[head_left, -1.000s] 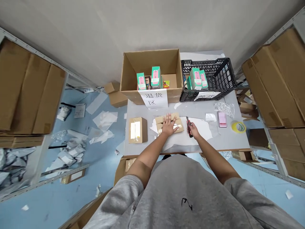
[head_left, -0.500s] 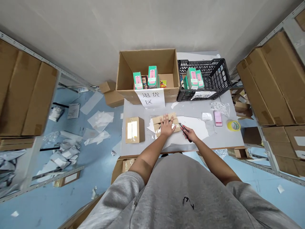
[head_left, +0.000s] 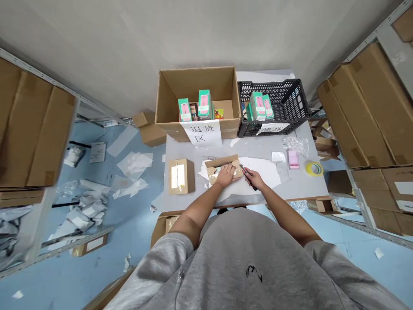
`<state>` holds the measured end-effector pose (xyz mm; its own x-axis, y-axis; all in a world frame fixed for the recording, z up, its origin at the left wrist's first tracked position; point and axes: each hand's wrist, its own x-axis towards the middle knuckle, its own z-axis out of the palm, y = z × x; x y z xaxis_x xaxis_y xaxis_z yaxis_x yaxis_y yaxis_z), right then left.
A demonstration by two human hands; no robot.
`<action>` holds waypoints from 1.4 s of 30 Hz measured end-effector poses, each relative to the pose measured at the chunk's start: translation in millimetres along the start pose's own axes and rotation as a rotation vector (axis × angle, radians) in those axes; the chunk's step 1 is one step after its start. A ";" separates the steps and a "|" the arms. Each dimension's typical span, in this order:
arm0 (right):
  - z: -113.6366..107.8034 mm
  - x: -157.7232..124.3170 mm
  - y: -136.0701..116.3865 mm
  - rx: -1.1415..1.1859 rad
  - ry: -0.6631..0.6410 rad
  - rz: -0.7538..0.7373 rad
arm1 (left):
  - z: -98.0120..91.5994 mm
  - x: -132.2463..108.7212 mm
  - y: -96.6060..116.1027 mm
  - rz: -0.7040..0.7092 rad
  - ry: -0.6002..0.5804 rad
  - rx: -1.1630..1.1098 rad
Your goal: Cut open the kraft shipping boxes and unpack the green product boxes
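Note:
My left hand [head_left: 225, 175] lies on a small cardboard box [head_left: 222, 163], whose top stands open with a greenish item showing inside. The fingers press down at the opening and grip nothing I can see. My right hand [head_left: 256, 179] is shut around a box cutter [head_left: 245, 173] with a dark handle. Its blade tip points up and left, close to the box's right end. The box rests on a white sheet [head_left: 261, 174] on a grey table [head_left: 258, 148]. A second, taped carton [head_left: 181, 176] stands to the left of my left hand.
At the table's far end stand an open cardboard box [head_left: 196, 84] and a black plastic crate [head_left: 288, 101], both holding green and pink packages. A tape roll [head_left: 314, 168], bubble wrap [head_left: 296, 145] and a pink package [head_left: 293, 159] lie right. Cartons fill shelves on both sides; paper litters the floor.
The small box's top now stands open, showing its contents. The fingers of my left hand have drawn together over the opening. The cutter has moved left to the box's right end.

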<state>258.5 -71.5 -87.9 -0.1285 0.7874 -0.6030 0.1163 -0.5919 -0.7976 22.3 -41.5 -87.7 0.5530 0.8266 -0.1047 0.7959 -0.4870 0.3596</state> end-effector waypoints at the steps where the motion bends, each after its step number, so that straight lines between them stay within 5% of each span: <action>1: -1.4 -1.8 -0.3 0.003 -0.007 0.009 | 0.9 0.4 -0.2 0.005 0.002 0.004; 20: -5.7 -1.5 -2.7 0.016 -0.031 0.042 | 9.1 4.1 -7.2 0.041 0.082 0.016; 42: -6.5 -4.2 13.8 -0.018 -0.055 0.024 | 2.8 5.8 -15.8 0.012 0.031 0.008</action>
<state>267.1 -81.8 -96.3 -0.1790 0.7622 -0.6221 0.1378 -0.6066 -0.7829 13.6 -29.7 -96.6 0.5544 0.8292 -0.0715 0.7915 -0.4989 0.3530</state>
